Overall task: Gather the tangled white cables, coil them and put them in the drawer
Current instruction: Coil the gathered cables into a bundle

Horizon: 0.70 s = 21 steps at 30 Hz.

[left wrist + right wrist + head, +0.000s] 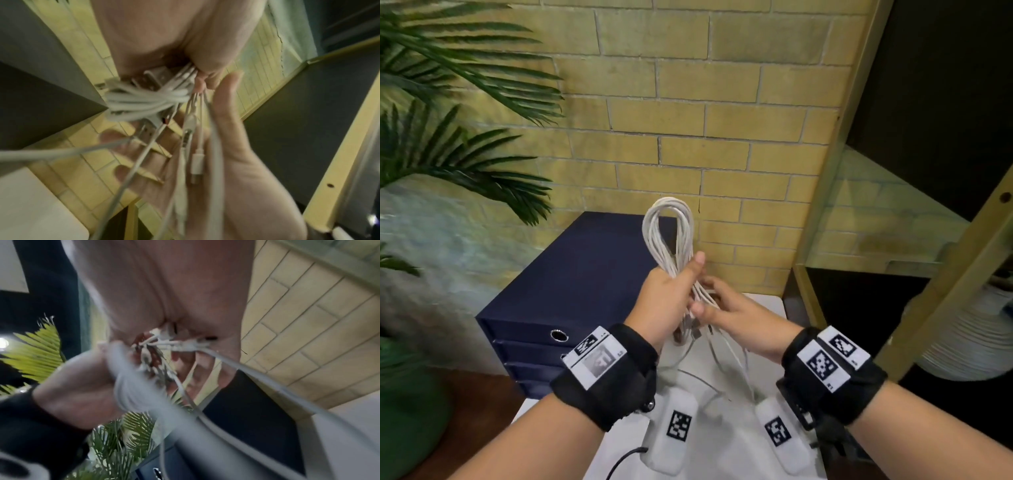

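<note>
Head view: the left hand (666, 301) is clamped round the waist of the white cables (669, 233), whose looped bundle stands upright at 12 o'clock from the fist, over the back edge of the white table (763, 301). The right hand (736, 317) sits just at 3 o'clock of the left, touching the strands where they leave the fist; fingers look relaxed, thumb laid against the loose tails. Those tails and plug ends hang down toward 6 o'clock, not yet taken into the coil. The navy drawer unit (571, 284) stands at 9 o'clock of the hands, on the table; every drawer front visible appears closed. Palm fronds (465, 102) at 10 o'clock, brick wall (722, 102) behind. Left wrist view: blurred; bundled strands and connectors are pinched in the left palm, and the right hand lies flat and open beneath, loose cables and a white plug trailing across its fingers. Right wrist view: heavily blurred; plug ends cluster at the palm, and I cannot tell here whether the fingers curl on them. Step in hand, as I judge it: coiling, near its end, with tails outstanding. Next move likely calls for wrapping the free ends round the waist, then freeing one hand to pull a drawer open before stowing.
</note>
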Motion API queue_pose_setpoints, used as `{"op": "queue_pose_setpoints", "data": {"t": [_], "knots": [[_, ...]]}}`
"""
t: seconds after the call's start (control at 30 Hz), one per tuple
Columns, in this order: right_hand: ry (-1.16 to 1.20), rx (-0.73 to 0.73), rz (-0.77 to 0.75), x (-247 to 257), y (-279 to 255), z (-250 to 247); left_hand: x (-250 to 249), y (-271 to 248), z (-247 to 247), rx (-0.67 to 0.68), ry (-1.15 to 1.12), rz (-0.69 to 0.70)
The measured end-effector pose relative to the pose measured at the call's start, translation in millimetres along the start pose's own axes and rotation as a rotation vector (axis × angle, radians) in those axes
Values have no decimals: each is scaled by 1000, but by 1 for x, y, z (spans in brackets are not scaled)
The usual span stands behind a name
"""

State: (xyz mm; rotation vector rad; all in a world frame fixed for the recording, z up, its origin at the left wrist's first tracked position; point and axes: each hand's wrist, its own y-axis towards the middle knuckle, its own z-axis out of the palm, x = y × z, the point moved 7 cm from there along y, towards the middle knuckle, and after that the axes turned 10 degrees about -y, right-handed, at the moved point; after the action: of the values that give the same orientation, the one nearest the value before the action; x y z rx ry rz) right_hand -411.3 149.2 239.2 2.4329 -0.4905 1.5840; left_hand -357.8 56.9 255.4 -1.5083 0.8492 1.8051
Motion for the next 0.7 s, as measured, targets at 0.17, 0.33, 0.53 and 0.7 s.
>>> {"op": "queue_pose_setpoints", "data": {"t": [0.17, 0.33, 0.53, 0.7], "knots": [[-48, -35, -17, 6, -2, -8, -11, 6, 7, -6, -12, 4], [38, -38, -28, 13, -3, -13, -12, 9, 10, -55, -147, -26], [40, -118, -10, 4, -3, -19, -13, 9, 15, -46, -346, -70], [22, -146, -5, -7, -1, -22, -9, 14, 10, -88, -410, -56]]}}
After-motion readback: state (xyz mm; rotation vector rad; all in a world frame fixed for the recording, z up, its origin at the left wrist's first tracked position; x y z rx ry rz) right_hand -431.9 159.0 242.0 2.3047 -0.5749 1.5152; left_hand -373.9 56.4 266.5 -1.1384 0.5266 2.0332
